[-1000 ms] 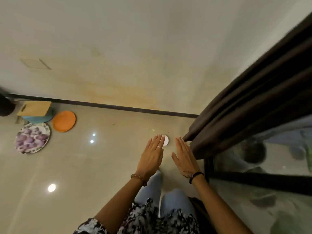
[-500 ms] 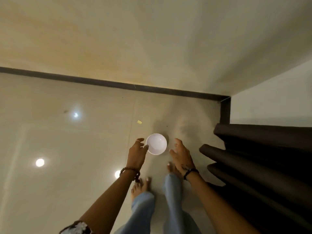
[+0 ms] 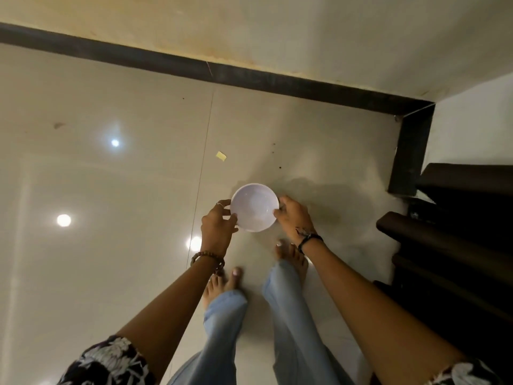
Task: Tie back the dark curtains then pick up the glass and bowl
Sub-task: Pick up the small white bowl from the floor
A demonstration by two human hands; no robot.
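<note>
while i'm leaning over and looking straight down, i'm holding the white bowl (image 3: pixel 254 207) between both hands. my left hand (image 3: pixel 218 223) is curling round the bowl's left rim, thumb and fingertips pinching the edge, and my right hand (image 3: pixel 293 218) is gripping the opposite side the same way, so the bowl is sitting right between the two palms with its open side facing up at me. can't really tell if it's lifted off the floor (image 3: pixel 111 259) or only just touching it. there's a beaded bracelet (image 3: pixel 206 259) on my left wrist and a dark band (image 3: pixel 309 239) on my right one. my bare feet (image 3: pixel 222 284) are showing just below my hands, jeans legs (image 3: pixel 288 323) under that. the dark curtains (image 3: pixel 455 245) are hanging in folds well off to the right of my right hand. a little yellowish scrap (image 3: pixel 221 156) is lying on the tiles past my left hand, toward the dark skirting (image 3: pixel 194 66) along the wall.
</note>
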